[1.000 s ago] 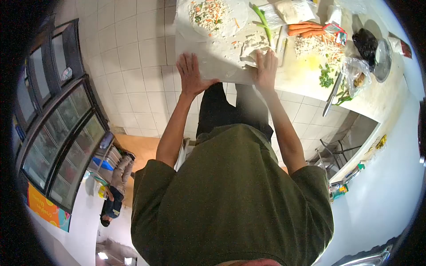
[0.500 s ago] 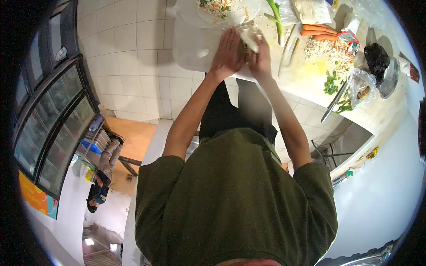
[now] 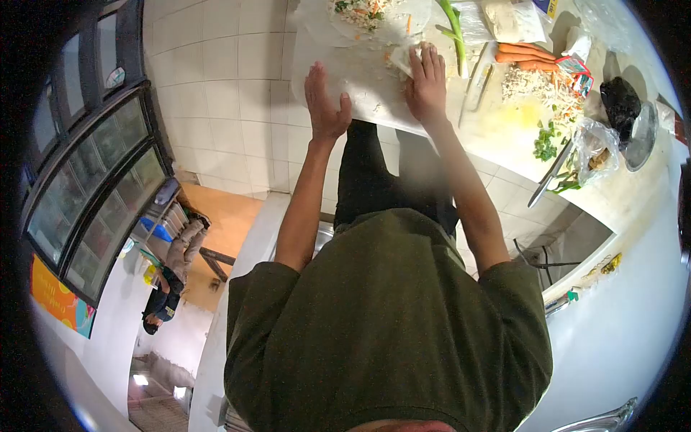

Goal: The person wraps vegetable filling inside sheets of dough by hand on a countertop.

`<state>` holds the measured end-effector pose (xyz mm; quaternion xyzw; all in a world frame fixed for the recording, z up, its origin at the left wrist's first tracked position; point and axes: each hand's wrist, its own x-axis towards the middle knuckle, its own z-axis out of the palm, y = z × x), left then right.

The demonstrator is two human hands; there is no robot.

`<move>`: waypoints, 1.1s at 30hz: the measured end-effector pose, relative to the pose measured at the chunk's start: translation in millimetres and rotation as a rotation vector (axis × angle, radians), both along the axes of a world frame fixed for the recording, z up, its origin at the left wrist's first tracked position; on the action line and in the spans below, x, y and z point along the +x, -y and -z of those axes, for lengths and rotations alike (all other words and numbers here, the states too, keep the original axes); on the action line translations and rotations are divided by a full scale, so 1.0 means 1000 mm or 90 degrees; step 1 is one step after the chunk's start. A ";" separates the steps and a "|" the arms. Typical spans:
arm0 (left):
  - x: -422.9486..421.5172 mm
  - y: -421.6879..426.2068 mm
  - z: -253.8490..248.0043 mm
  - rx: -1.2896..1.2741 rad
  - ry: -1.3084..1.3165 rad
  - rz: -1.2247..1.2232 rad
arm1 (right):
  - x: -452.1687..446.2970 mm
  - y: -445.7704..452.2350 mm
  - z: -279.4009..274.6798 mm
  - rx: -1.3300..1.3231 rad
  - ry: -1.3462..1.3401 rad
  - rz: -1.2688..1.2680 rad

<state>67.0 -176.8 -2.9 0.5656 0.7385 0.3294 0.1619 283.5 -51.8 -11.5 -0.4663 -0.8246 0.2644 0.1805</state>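
Observation:
My left hand (image 3: pixel 327 104) is open above the near left part of the white work surface (image 3: pixel 317 47), thumb held away from the fingers, nothing in it. My right hand (image 3: pixel 427 83) grips a pale, thin, folded piece (image 3: pixel 402 59) that looks like a cloth or a wrapper; its kind is unclear, and the fingers cover part of it. Small crumbs lie around it. Beyond the hands, a chopped mix of white, orange and green bits (image 3: pixel 363 13) rests on a thin pale sheet. A green onion stalk (image 3: pixel 456 36) lies just right of my right hand.
To the right are carrots (image 3: pixel 529 56), shredded white vegetable (image 3: pixel 529 85), chopped greens (image 3: pixel 545 142) and a knife (image 3: pixel 551 174) reaching past the counter edge. Behind it are a clear plastic bag (image 3: pixel 596 147) and a black bag (image 3: pixel 620 104). Another person (image 3: pixel 169 281) is far left.
My left hand has moved left and towards me, away from the pale piece both hands were at. My right hand stays at the piece. The camera view has shifted slightly.

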 end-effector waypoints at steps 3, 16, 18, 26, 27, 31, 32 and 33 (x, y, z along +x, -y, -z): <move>-0.010 0.012 -0.004 -0.019 0.009 0.000 | 0.006 0.009 -0.001 -0.016 0.022 0.004; -0.027 0.024 -0.020 -0.084 0.161 0.033 | -0.063 0.034 0.006 0.088 -0.014 -0.082; -0.038 0.029 -0.015 -0.069 0.162 0.089 | -0.045 0.025 0.008 0.035 -0.049 -0.083; -0.079 0.016 -0.013 -0.112 0.378 0.104 | -0.074 0.040 -0.064 0.041 -0.021 0.065; -0.084 0.013 -0.011 -0.114 0.418 0.097 | -0.088 0.044 -0.061 0.113 0.038 0.019; -0.097 0.003 -0.010 -0.062 0.540 -0.001 | -0.143 0.072 -0.015 0.186 0.143 -0.184; -0.099 0.000 -0.016 -0.076 0.514 -0.002 | -0.143 0.082 -0.013 0.154 0.245 -0.256; -0.102 -0.003 -0.017 -0.067 0.373 0.068 | -0.140 0.085 -0.010 0.182 0.257 -0.266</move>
